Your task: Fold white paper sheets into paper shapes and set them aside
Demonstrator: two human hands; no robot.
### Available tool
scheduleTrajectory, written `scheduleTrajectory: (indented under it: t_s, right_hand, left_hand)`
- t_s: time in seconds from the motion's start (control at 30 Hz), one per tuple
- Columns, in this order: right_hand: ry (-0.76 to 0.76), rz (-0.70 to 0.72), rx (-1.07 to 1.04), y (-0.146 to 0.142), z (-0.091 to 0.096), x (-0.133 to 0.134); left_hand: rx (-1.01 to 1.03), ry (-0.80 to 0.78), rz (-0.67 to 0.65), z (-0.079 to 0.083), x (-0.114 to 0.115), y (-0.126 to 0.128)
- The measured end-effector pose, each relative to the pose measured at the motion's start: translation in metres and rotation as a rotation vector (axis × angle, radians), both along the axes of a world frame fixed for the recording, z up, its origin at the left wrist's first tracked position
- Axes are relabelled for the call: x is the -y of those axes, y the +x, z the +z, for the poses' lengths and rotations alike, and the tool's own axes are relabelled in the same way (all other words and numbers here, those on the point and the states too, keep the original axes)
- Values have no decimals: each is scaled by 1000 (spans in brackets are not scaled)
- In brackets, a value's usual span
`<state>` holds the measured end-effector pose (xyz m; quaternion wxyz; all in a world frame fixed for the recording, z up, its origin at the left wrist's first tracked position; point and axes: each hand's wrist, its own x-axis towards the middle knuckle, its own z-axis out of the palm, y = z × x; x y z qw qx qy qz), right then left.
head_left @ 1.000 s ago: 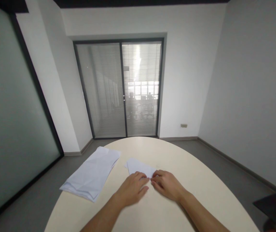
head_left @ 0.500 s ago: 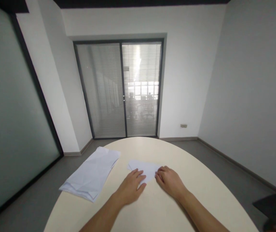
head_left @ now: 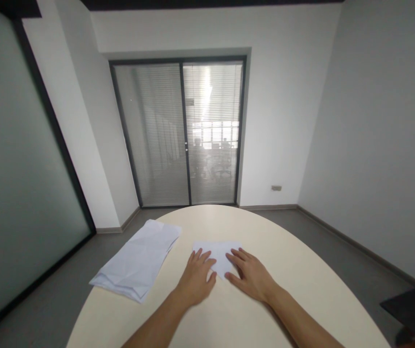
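A small folded sheet of white paper (head_left: 219, 251) lies flat on the cream table (head_left: 207, 319), partly covered by my fingers. My left hand (head_left: 197, 278) rests on its left side, fingers spread and palm down. On its right side lies my right hand (head_left: 249, 273), also with fingers apart and flat. The near edge of the paper shows between my two thumbs; its outer sides are partly hidden under the hands.
A stack of larger white paper sheets (head_left: 140, 261) lies at the table's left edge. Past the table's far edge stands a glass door with blinds (head_left: 211, 145). A dark object (head_left: 414, 309) shows at the lower right.
My right hand has opened from curled fingers at the paper's right edge to spread fingers on it. My left fingers have shifted slightly left and forward. The paper's far edge looks straighter.
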<state>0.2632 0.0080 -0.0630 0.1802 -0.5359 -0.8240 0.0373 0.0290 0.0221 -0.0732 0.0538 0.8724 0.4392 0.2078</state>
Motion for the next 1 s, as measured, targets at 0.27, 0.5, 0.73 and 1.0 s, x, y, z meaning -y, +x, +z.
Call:
scheduleTrajectory:
  t_s: [0.27,0.5,0.73,1.0]
  right_hand:
    - [-124,-107,-2,-2,3,3]
    - [-229,-121,42,1,11,2]
    - [-242,-113,46,8,11,1]
    - [-249,-104,31,8,11,1]
  left_hand:
    - [-28,41,-64,-1,-1,-1]
    - [87,27,-214,6,-9,-10]
    - [13,-1,-109,12,-25,-32]
    - [-151,24,-101,22,-18,-27]
